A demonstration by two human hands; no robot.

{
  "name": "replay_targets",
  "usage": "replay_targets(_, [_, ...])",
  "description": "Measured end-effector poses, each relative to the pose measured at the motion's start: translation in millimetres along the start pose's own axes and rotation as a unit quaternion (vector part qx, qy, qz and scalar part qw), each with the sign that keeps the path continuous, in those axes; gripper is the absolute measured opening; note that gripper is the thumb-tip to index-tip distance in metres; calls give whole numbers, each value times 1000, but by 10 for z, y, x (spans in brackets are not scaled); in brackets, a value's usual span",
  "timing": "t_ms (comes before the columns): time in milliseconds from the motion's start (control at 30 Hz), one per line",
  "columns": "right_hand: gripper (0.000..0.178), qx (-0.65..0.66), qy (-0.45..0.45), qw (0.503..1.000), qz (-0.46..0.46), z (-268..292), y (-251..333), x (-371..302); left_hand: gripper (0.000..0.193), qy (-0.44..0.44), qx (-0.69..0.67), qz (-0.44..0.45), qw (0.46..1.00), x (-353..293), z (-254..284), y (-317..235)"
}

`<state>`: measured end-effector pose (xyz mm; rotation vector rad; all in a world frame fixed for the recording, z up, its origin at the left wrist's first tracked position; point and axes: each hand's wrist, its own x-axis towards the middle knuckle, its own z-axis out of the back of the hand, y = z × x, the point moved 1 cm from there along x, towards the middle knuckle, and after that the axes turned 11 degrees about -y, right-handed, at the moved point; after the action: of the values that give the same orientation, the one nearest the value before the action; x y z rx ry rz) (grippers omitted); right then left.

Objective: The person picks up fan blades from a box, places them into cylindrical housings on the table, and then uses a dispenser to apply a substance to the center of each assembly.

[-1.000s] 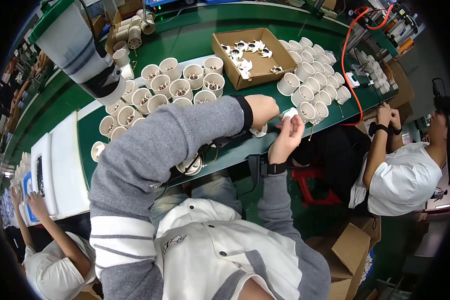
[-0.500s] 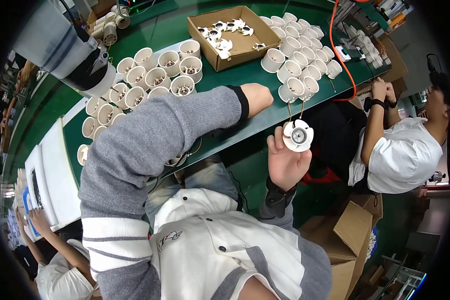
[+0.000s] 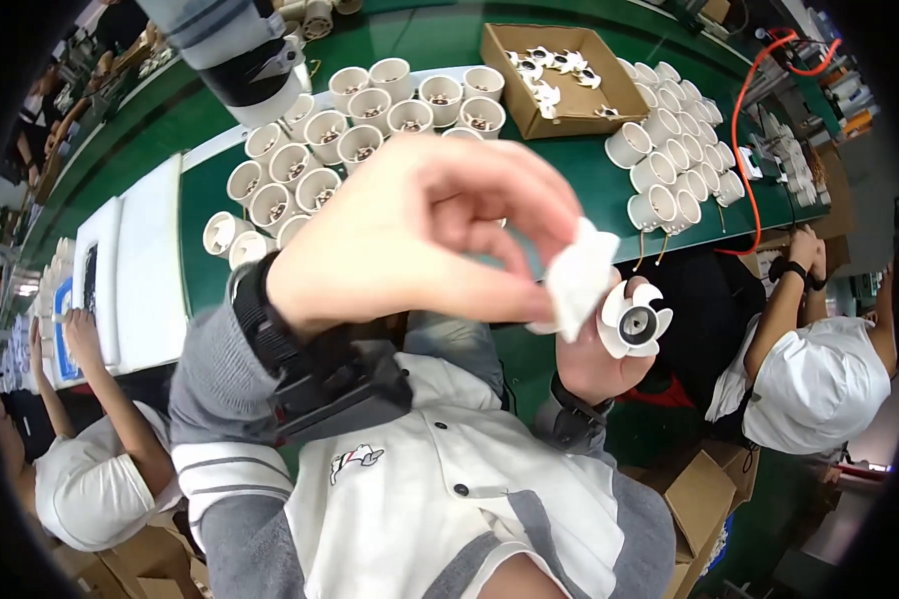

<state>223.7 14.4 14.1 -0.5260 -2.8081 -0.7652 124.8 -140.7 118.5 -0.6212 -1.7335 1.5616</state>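
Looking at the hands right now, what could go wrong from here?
The right hand holds the white fan wheel past the bench, so a slip might let it fall. The left hand holds a blurred white piece that appears close to it, so the two might knock together.

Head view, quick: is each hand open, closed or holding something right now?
Left hand: closed, pinching a blurred white piece.
Right hand: closed, holding a white fan wheel.
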Motion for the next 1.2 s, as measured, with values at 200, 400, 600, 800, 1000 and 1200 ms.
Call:
replay_targets(200, [28,-91,88,976,-179,-470,-563,-48,33,-246,-323,-28,913,-1093,289,638])
replay_targets(400, [30,-74,132,969,-194,-507,-933,-25,31,-293,-328,-48,897,-1579,520,809])
replay_targets(600, [26,-631,261,730,-32,-648,-683,399,24,-433,79,-68,896,-1859,1219,469])
replay_targets(800, [26,-685,325,651,25,-920,-1188,666,21,-308,355,-25,882,-1450,1723,328])
replay_targets(1000, [22,-742,403,529,91,-988,-1571,806,19,-123,518,-89,842,-967,1936,523])
replay_targets(1200, [19,-774,435,457,49,-905,-1735,852,20,16,537,-81,839,-821,1923,612])
